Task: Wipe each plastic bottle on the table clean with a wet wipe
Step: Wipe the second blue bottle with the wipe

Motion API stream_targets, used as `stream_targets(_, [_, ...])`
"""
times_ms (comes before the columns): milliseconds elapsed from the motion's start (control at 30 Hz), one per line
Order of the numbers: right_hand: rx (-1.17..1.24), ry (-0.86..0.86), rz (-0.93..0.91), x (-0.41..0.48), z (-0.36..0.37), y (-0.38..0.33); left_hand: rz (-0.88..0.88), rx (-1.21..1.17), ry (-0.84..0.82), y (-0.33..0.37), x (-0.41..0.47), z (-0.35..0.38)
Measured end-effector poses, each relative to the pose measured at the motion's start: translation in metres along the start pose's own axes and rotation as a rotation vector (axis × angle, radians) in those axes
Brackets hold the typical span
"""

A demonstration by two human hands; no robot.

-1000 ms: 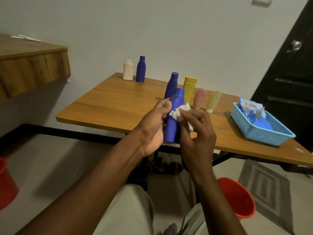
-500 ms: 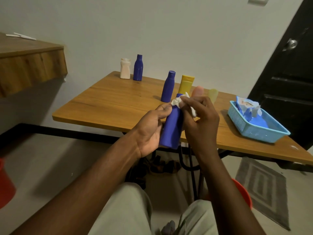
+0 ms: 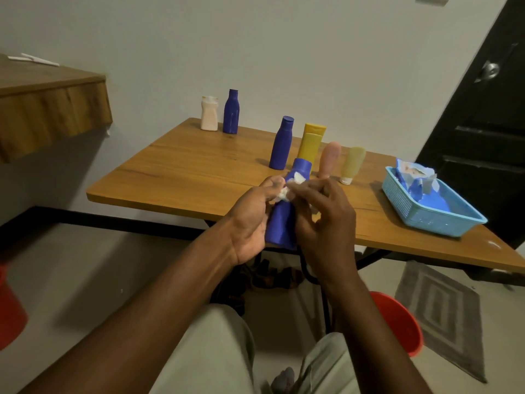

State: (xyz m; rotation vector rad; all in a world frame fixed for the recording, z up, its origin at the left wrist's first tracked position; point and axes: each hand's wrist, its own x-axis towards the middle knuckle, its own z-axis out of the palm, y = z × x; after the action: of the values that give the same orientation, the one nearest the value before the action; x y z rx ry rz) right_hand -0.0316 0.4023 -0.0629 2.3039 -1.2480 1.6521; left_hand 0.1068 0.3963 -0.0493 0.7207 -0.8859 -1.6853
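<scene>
My left hand (image 3: 251,220) grips a blue plastic bottle (image 3: 281,223) upright in front of the table's near edge. My right hand (image 3: 324,220) pinches a crumpled white wet wipe (image 3: 287,191) against the bottle's shoulder, just below its cap. On the wooden table (image 3: 193,172) stand another blue bottle (image 3: 281,143), a yellow tube (image 3: 310,145), a pink tube (image 3: 329,159) and a pale yellow tube (image 3: 352,164). At the far edge stand a white bottle (image 3: 209,113) and a third blue bottle (image 3: 231,112).
A light blue basket (image 3: 420,214) with a wet wipe pack (image 3: 414,180) sits on the table's right side. A red bucket (image 3: 397,322) stands on the floor to my right, another red bucket (image 3: 8,308) at far left. A wooden shelf (image 3: 48,103) juts out at left; a black door (image 3: 483,109) at right.
The wipe in my right hand has slid down from the bottle's cap to its shoulder. My left hand keeps its hold on the bottle.
</scene>
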Motion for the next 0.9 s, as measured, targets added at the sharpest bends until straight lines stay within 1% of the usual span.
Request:
stream_targets(100, [0.016,0.029,0.050,0.015,0.001,0.005,-0.001,-0.006,-0.005,0.001,0.001,-0.001])
stream_targets(233, [0.011,-0.042,0.012,-0.010,0.006,-0.005,0.024,-0.011,0.021,0.004,-0.001,-0.002])
stream_targets(300, [0.056,-0.069,0.014,-0.021,0.008,-0.003,0.049,0.028,0.040,0.002,0.000,-0.003])
stream_targets(400, [0.129,-0.031,0.067,-0.016,0.010,0.001,0.091,0.071,0.041,0.003,0.002,-0.001])
stream_targets(533, [0.219,0.033,0.114,0.001,0.014,0.003,0.125,0.073,0.036,0.008,0.004,-0.004])
stream_targets(600, [0.279,0.065,0.197,0.013,0.017,0.006,0.121,0.084,0.018,0.009,0.004,-0.008])
stream_targets(700, [0.480,0.044,0.380,0.026,0.022,0.004,0.130,0.135,0.025,0.010,0.003,-0.014])
stream_targets(800, [0.650,-0.011,0.444,0.023,0.026,-0.005,0.181,0.101,0.027,0.017,0.005,-0.018])
stream_targets(900, [0.725,-0.089,0.524,0.010,0.031,-0.010,0.245,0.047,0.064,0.024,0.010,-0.024])
